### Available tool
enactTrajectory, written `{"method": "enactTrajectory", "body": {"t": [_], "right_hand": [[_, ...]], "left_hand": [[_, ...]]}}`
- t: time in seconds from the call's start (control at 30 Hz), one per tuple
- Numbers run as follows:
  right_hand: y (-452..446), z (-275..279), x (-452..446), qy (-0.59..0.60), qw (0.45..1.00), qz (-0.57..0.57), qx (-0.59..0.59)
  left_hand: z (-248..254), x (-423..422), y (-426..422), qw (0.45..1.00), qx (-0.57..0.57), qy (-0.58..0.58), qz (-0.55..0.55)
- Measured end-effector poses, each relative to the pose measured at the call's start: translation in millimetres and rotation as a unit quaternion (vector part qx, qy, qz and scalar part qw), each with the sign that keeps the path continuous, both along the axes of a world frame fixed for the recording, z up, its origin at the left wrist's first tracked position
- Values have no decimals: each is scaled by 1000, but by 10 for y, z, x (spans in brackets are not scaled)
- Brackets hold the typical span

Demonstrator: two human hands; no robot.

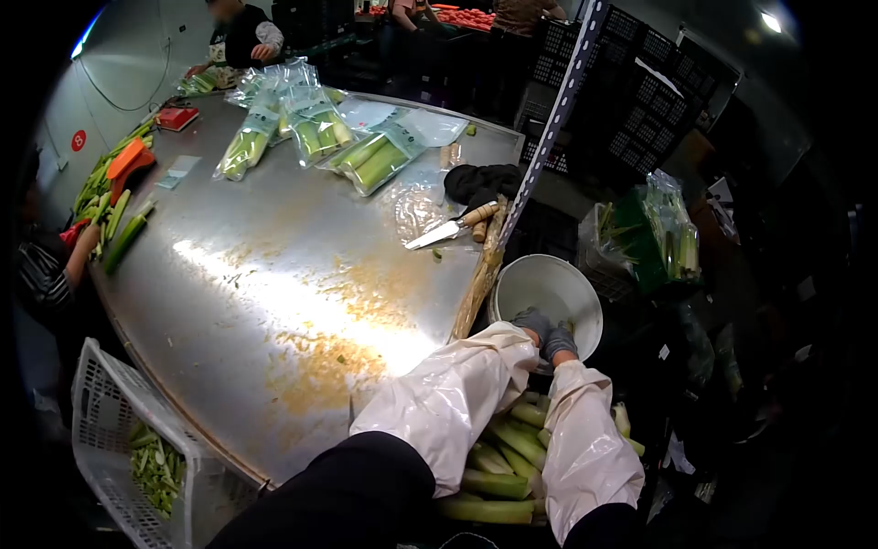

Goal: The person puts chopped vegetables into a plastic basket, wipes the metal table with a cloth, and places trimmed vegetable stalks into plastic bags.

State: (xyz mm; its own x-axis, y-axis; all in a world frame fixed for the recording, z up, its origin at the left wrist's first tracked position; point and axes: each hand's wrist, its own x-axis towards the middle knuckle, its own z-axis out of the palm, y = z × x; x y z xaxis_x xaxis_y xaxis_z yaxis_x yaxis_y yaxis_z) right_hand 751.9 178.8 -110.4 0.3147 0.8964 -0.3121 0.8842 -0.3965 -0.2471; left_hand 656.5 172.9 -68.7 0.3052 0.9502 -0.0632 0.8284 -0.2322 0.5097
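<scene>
Both my hands, in grey gloves, reach into a white bucket [586, 297] off the right edge of the table. My left hand [530, 320] is at the near inner wall of the bucket. Close against it on the right is my right hand [558, 343]. The fingers of both are mostly hidden, so I cannot make out what they hold. White plastic sleeves cover my forearms. Under them lie thick green vegetable stalks [498, 483]. A knife [453, 226] with a wooden handle rests on the metal table [229, 320] near its right edge.
Clear bags of thick green stalks [375, 163] lie at the table's far side. A white crate [91, 403] of green trimmings stands at the left. A perforated post [553, 128] rises beside the bucket. Other people [240, 41] work at the back and left.
</scene>
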Motion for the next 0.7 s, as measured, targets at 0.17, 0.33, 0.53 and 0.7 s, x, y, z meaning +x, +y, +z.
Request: {"method": "enactTrajectory", "body": {"t": [0.17,0.33,0.53,0.7], "right_hand": [[-108,252,-88,51,941,332,37],[54,60,-212,48,980,185,60],[184,-206,-425,79,986,108,100],[-25,-68,-261,148,968,48,197]], "left_hand": [[-211,18,36,999,34,11,-29],[-364,-95,272,991,76,20,-112],[-667,-423,504,990,105,46,-82],[-814,-562,644,994,79,12,-74]]}}
